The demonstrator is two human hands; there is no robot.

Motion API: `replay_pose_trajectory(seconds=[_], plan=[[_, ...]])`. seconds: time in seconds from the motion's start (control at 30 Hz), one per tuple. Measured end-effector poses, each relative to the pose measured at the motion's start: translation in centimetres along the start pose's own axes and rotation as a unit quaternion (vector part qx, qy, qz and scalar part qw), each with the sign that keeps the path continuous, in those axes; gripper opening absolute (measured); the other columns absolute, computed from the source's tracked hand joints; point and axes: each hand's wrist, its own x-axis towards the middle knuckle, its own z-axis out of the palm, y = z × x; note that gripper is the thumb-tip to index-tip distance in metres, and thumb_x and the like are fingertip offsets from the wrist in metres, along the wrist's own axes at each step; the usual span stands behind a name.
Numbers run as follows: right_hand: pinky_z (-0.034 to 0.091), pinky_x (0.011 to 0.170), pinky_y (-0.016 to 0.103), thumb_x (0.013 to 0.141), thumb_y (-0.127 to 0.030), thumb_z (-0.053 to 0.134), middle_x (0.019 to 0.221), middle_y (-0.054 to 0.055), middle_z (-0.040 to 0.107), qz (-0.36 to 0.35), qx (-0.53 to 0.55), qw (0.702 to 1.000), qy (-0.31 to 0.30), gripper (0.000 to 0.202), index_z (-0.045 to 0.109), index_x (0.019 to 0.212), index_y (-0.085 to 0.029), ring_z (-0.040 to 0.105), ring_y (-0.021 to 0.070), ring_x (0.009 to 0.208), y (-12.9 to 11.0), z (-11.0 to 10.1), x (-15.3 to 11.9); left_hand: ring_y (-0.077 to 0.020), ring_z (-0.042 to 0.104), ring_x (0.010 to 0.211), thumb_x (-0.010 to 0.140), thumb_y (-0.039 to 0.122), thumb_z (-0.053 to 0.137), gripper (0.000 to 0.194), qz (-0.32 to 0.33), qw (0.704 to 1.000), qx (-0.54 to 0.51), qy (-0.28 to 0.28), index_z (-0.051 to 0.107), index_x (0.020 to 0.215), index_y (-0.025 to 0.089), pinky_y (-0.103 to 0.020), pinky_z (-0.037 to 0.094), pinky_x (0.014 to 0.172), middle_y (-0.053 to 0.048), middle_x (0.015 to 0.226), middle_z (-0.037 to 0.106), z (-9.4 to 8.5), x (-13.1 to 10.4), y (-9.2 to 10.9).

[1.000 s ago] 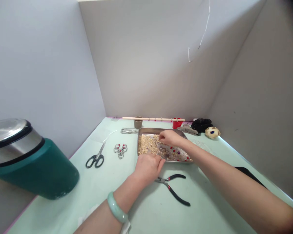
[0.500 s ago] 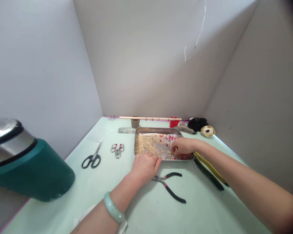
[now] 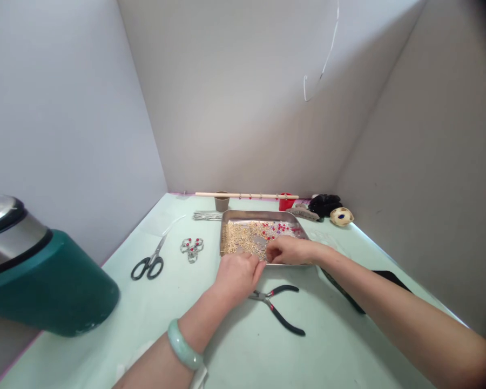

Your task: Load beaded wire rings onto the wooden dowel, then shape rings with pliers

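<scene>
A shallow metal tray [image 3: 263, 215] holds gold beads [image 3: 240, 236] on its left and red beads [image 3: 272, 229] towards the back right. Over the tray's front edge, my left hand [image 3: 238, 273] has its fingers curled together; whatever they pinch is too small or hidden. My right hand [image 3: 285, 250] reaches into the tray from the right, fingertips bent down among the beads and pressed together close to my left fingers. What lies in those fingertips cannot be made out. Just in front of the tray, black-handled pliers [image 3: 273, 302] lie with their handles spread, partly behind my left hand.
Scissors [image 3: 150, 263] and a wire ornament with red beads [image 3: 192, 249] lie left of the tray. A large green flask [image 3: 60, 286] stands at far left. Behind are wires [image 3: 207, 216], a brown cup [image 3: 222, 203], a red cup [image 3: 286, 203] and a wooden stick [image 3: 227, 195].
My right hand has moved left across the tray, from the red beads towards my left hand. My left hand stays nearly in place, and the view has shifted slightly.
</scene>
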Motion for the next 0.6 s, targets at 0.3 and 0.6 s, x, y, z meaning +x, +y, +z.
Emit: replay_pose_trajectory(seconds=[0.3, 0.6], plan=[[0.050, 0.083, 0.041, 0.089, -0.033, 0.053, 0.119, 0.008, 0.057, 0.078, -0.091, 0.983, 0.139, 0.032, 0.055, 0.116, -0.018, 0.059, 0.0199, 0.099, 0.7, -1.1, 2.1, -0.0200, 0.061, 0.073, 0.095, 0.035, 0.032, 0.042, 0.005, 1.000, -0.001, -0.008, 0.064, 0.075, 0.017, -0.030, 0.041, 0.061, -0.006, 0.073, 0.067, 0.0, 0.0, -0.1], [0.050, 0.082, 0.040, 0.089, -0.033, 0.054, 0.118, 0.008, 0.057, 0.112, -0.097, 0.977, 0.155, 0.031, 0.055, 0.116, -0.018, 0.059, 0.0192, 0.098, 0.4, -1.7, 4.5, -0.0195, 0.061, 0.073, 0.094, 0.034, 0.033, 0.042, 0.005, 1.000, -0.009, -0.007, 0.065, 0.075, 0.016, -0.029, 0.042, 0.064, -0.008, 0.072, 0.066, 0.1, 0.0, -0.1]])
